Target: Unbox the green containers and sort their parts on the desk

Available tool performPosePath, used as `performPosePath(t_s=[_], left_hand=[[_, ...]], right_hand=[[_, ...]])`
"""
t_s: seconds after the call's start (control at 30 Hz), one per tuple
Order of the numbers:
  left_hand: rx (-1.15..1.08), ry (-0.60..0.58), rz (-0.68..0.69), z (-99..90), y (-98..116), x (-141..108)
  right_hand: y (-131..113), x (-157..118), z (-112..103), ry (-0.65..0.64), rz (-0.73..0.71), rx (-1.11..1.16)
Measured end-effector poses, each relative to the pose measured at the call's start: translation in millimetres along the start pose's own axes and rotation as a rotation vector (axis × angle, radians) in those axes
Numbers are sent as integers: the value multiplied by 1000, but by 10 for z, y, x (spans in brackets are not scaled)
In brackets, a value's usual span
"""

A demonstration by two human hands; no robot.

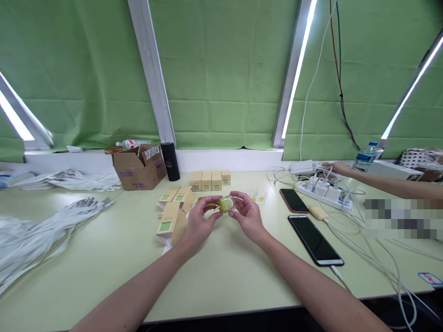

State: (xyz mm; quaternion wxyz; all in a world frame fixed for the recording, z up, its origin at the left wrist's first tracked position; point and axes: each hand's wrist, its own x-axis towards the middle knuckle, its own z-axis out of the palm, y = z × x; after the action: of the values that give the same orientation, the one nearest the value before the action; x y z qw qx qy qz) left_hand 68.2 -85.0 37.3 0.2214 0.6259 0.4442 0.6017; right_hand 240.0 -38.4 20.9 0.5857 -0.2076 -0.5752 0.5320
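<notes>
Between both hands, above the table, is a small green item with a clear plastic cover (226, 204); I cannot tell its exact kind. The fingers of my left hand (202, 222) grip its green end. On the clear end, my right hand (249, 217) has its thumb and fingers closed. Left of my left hand lie opened kraft-paper boxes (172, 220) with green labels. Behind stands a row of small closed kraft boxes (206, 180). Just beyond my right hand sit clear plastic pieces with yellow bits (262, 196).
Two phones (315, 240) (293, 201) lie at right beside a power strip (323, 192) with tangled white cables. A co-worker's arm (380, 183) reaches in there. A cardboard box (138, 168) and black bottle (170, 161) stand at back; white straps (51, 230) lie left.
</notes>
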Motion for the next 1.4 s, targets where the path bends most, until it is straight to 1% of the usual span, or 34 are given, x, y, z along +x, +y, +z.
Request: performPosePath(t_s=[0.1,0.2,0.27,0.37,0.43,0.5,0.63,0.7,0.8,0.9,1.1,1.3,1.4], left_hand=[[191,18,261,-26,8,-30],[368,4,494,-60,-8,-38],[427,-12,576,-73,-24,-36],[456,-16,638,-74,-33,-33],[460,-13,647,-69,-30,-31],[466,-11,628,-64,-29,-28],[455,5,608,-59,-43,-24],[440,14,615,-58,-49,-27],[446,10,588,-56,-42,-33],[455,7,562,-54,-22,-35],[443,23,581,-38,-3,-30],[466,20,513,-33,-8,-26],[430,35,485,-42,-1,-34]], right_hand=[[-22,-38,9,-33,-56,-53],[-36,-64,5,-13,-163,-193],[-39,-68,-3,4,-226,-284],[-30,-63,-14,4,-274,-337],[-12,-61,-21,2,-275,-345],[13,-63,-27,-4,-264,-355],[45,-83,-37,-44,-266,-392],[33,-97,-40,-58,-300,-450],[-11,-117,-39,-78,-381,-557],[-45,-129,-36,-107,-428,-599],[-42,-119,-36,-120,-382,-628],[-53,-97,-30,-125,-357,-638],[-15,-72,-65,-108,-335,-639]])
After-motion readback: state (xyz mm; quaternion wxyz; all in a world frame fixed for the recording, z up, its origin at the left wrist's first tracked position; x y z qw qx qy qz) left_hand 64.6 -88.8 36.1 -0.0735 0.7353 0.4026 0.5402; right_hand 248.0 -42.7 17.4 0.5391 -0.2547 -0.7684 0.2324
